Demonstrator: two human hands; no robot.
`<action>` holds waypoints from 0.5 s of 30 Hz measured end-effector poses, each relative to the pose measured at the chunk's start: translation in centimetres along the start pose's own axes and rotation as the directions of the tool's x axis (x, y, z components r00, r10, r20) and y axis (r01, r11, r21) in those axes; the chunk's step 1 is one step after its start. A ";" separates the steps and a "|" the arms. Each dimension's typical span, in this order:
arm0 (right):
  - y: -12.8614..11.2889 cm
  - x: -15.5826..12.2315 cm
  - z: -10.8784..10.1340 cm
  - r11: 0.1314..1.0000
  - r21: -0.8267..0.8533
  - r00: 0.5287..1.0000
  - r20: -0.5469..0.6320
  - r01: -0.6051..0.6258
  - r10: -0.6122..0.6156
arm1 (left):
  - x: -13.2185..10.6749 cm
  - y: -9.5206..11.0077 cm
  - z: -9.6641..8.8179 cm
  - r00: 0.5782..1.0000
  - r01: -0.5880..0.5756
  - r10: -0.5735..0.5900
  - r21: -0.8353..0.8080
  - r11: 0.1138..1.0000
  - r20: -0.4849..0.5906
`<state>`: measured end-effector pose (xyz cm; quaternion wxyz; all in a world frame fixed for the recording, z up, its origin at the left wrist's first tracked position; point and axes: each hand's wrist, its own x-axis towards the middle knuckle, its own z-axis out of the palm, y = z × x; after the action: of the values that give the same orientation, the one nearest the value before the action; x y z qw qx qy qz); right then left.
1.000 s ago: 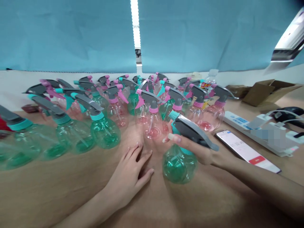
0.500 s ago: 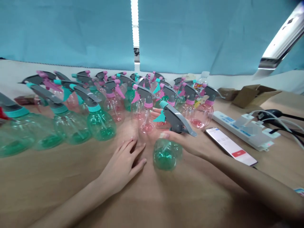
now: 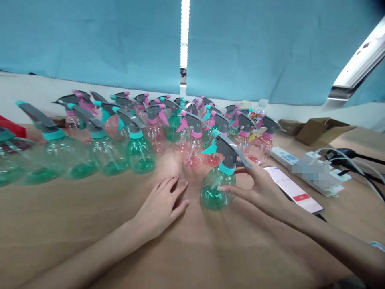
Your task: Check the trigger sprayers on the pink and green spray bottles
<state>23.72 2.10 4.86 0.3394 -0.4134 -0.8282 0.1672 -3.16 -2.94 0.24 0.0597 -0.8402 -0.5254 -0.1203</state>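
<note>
A clear green spray bottle [image 3: 215, 196] with a turquoise collar and grey trigger head stands upright in front of me. My right hand [image 3: 255, 182] grips it from the right, thumb on the near side of its body and the other fingers partly hidden behind. To the left, my left hand [image 3: 164, 204] lies palm down on the table, fingers spread and holding nothing. Just beyond the hands stands a pink spray bottle [image 3: 194, 154]. Another green spray bottle [image 3: 140, 154] ends the row at the left.
Several more pink and green spray bottles crowd the back of the brown table [image 3: 99, 216]. On the right lie a phone [image 3: 291, 188] with a lit screen, a white power strip [image 3: 309, 172] with cables, and an open cardboard box [image 3: 323, 130]. A blue curtain [image 3: 120, 44] hangs behind.
My right hand has shifted from around the bottle's neck to the right side of its body. My left hand stays flat on the table. The view has turned slightly left.
</note>
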 end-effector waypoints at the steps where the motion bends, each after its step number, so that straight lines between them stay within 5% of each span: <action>1: -0.2 0.2 0.1 1.000 -0.012 1.000 0.011 -0.003 0.003 | -0.2 -0.1 -0.1 1.000 0.004 -0.004 0.016 1.000 -0.023; 9: -4.4 4.3 3.1 0.994 0.101 0.995 0.102 -0.030 0.020 | -3.5 -3.0 -0.8 0.992 0.090 -0.083 0.073 0.993 -0.097; 15: -4.5 8.3 7.4 0.985 0.151 0.996 0.018 0.086 -0.090 | -5.4 -5.3 -1.6 0.988 0.126 -0.116 0.088 0.988 -0.106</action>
<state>12.40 6.07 5.64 0.3664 -0.3476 -0.8349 0.2188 -10.39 -5.70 0.22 0.1181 -0.7959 -0.5769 -0.1408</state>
